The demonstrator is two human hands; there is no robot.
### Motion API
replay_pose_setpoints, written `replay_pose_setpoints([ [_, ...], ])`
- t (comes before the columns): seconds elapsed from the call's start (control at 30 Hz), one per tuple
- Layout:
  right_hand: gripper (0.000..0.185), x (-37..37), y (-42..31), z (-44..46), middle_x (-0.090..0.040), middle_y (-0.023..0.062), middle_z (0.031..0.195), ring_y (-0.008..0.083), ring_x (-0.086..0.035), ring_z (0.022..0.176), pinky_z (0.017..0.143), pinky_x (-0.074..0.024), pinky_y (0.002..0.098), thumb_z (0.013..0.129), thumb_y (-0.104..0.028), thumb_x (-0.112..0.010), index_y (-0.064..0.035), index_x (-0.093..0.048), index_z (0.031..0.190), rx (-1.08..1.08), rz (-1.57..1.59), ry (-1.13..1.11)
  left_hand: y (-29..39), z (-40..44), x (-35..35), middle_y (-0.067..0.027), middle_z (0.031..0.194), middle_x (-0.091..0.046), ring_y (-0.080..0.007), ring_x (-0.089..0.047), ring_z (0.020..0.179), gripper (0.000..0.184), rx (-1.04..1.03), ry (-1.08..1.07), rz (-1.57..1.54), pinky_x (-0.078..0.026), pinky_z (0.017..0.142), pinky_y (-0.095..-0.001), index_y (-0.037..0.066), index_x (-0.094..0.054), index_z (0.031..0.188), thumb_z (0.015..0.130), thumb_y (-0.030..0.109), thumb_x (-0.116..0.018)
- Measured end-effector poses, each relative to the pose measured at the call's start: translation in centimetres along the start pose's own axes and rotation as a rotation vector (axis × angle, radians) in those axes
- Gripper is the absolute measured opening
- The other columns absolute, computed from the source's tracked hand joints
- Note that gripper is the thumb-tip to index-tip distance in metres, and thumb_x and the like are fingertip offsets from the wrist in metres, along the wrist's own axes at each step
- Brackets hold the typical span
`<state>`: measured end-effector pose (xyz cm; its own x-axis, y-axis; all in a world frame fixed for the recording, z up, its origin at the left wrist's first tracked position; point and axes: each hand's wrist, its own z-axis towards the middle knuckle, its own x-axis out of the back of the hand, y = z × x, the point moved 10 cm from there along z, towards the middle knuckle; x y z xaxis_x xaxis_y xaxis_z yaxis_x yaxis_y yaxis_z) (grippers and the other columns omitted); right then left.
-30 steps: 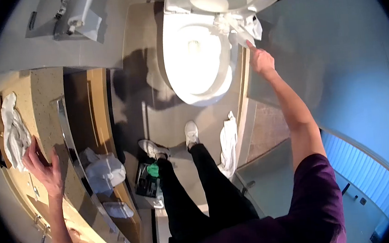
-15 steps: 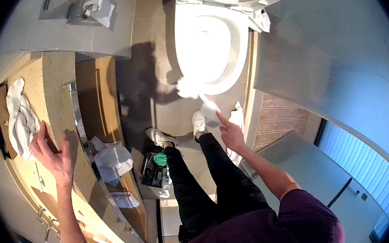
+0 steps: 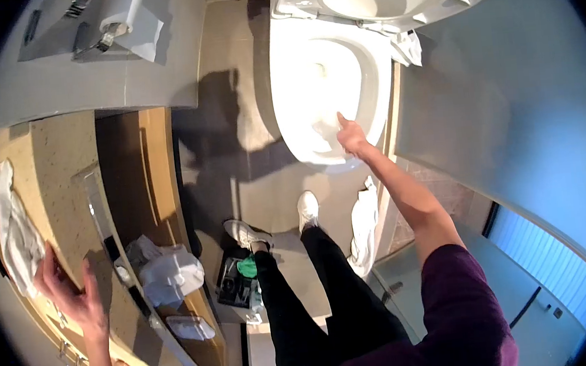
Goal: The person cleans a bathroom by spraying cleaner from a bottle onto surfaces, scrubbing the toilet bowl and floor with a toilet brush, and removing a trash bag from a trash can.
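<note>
The right hand (image 3: 352, 138) is over the toilet bowl (image 3: 368, 82), 1 finger extended; glare hides whether its fingers hold anything. The left hand (image 3: 77, 299) has its fingers spread, near a white cloth (image 3: 18, 231) on the tabletop (image 3: 66, 178). Nearer the body than the right fingers, a towel (image 3: 363, 229) lies by 2 shoes (image 3: 308, 209).

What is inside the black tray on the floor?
A green item covers one corner of the black tray, hiding what lies beneath; the rest is too dark to tell.
</note>
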<state>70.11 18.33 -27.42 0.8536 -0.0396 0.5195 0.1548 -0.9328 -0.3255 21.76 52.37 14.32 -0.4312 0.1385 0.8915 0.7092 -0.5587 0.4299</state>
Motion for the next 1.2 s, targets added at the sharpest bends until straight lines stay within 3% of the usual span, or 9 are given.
replay_pose_setpoints([
  [0.13, 0.059, 5.7, -4.1, 5.3, -0.069, 0.0212, 0.106, 0.0336, -0.068, 0.100, 0.085, -0.0563, 0.0442, 0.091, -0.007, -0.047, -0.0077, -0.042, 0.150, 0.274, -0.687, 0.312, 0.0, 0.0, 0.2, -0.0117, 0.130, -0.038, -0.0262, -0.048, 0.123, 0.063, 0.025, -0.070, 0.255, -0.042, 0.107, -0.0386, 0.000, -0.044, 0.147, 0.090, 0.005, -0.070],
  [0.27, 0.049, 14.5, -5.8, -1.1, -0.064, 0.0188, 0.118, 0.0318, -0.067, 0.102, 0.082, -0.0571, 0.0423, 0.098, -0.011, -0.047, -0.0084, -0.044, 0.147, 0.297, -1.006, 0.345, 0.3, 0.2, 0.1, -0.0124, 0.129, -0.038, -0.0256, -0.047, 0.119, 0.061, -0.023, -0.025, -0.016, -0.043, 0.105, -0.0366, -0.001, -0.047, 0.145, 0.090, 0.007, -0.071],
  [0.37, 0.041, 10.5, 0.1, -4.9, -0.061, 0.0178, 0.128, 0.0283, -0.058, 0.121, 0.098, -0.0505, 0.0411, 0.101, -0.018, -0.047, 0.0009, -0.051, 0.138, 0.169, -1.277, 0.031, 1.5, 0.4, 0.4, -0.0138, 0.126, -0.039, -0.0254, -0.045, 0.115, 0.062, -0.043, -0.018, 0.144, -0.045, 0.097, -0.0352, -0.001, -0.049, 0.144, 0.087, 0.008, -0.073],
  [0.6, 0.043, 3.2, -5.1, -13.2, -0.069, 0.0256, 0.105, 0.0375, -0.068, 0.103, 0.088, -0.0564, 0.0466, 0.088, -0.011, -0.051, -0.0017, -0.062, 0.128, 0.292, -0.635, -0.161, 3.0, 0.8, 0.9, -0.0145, 0.113, -0.047, -0.0304, -0.044, 0.109, 0.061, -0.134, 0.005, 0.249, -0.035, 0.100, -0.0424, 0.001, -0.054, 0.140, 0.085, 0.017, -0.075],
  [0.73, 0.045, 2.4, -5.3, -5.6, -0.069, 0.0255, 0.105, 0.0369, -0.069, 0.101, 0.087, -0.0565, 0.0450, 0.089, -0.011, -0.050, -0.0009, -0.058, 0.132, 0.268, -0.928, -0.141, 2.6, 0.7, 0.4, -0.0137, 0.119, -0.044, -0.0272, -0.045, 0.110, 0.063, -0.096, -0.017, 0.151, -0.041, 0.096, -0.0376, -0.001, -0.050, 0.143, 0.085, 0.010, -0.073],
  [0.83, 0.030, 1.3, -3.9, -0.7, -0.069, 0.0215, 0.104, 0.0348, -0.068, 0.101, 0.092, -0.0540, 0.0426, 0.093, -0.014, -0.051, -0.0023, -0.065, 0.116, 0.393, -1.238, 0.066, 1.9, 0.2, 0.0, -0.0133, 0.121, -0.042, -0.0262, -0.046, 0.111, 0.063, -0.053, -0.035, 0.099, -0.043, 0.098, -0.0359, -0.002, -0.047, 0.144, 0.087, 0.009, -0.072],
  [0.9, 0.027, 3.7, -4.5, -0.3, -0.070, 0.0210, 0.099, 0.0365, -0.068, 0.097, 0.090, -0.0554, 0.0428, 0.091, -0.013, -0.053, -0.0009, -0.067, 0.111, 0.452, -0.843, 0.357, 1.9, 0.7, 0.0, -0.0130, 0.121, -0.041, -0.0262, -0.046, 0.112, 0.061, -0.072, -0.013, 0.012, -0.044, 0.100, -0.0359, -0.002, -0.047, 0.144, 0.089, 0.007, -0.071],
  [1.1, 0.051, 1.9, -3.7, -9.9, -0.068, 0.0257, 0.110, 0.0364, -0.067, 0.107, 0.089, -0.0557, 0.0454, 0.087, -0.011, -0.053, -0.0015, -0.050, 0.137, 0.235, -0.774, -0.207, 2.1, 0.6, 0.5, -0.0132, 0.119, -0.041, -0.0264, -0.044, 0.111, 0.061, -0.079, -0.037, 0.179, -0.043, 0.096, -0.0365, -0.002, -0.048, 0.143, 0.088, 0.009, -0.072],
  [1.2, 0.054, 3.2, -5.0, -6.5, -0.068, 0.0255, 0.110, 0.0361, -0.066, 0.107, 0.091, -0.0545, 0.0478, 0.085, -0.012, -0.053, -0.0054, -0.052, 0.138, 0.174, -0.757, -0.112, 2.9, 0.9, 0.4, -0.0136, 0.119, -0.041, -0.0263, -0.044, 0.111, 0.061, -0.093, -0.031, 0.173, -0.043, 0.095, -0.0362, -0.002, -0.048, 0.143, 0.088, 0.009, -0.072],
])
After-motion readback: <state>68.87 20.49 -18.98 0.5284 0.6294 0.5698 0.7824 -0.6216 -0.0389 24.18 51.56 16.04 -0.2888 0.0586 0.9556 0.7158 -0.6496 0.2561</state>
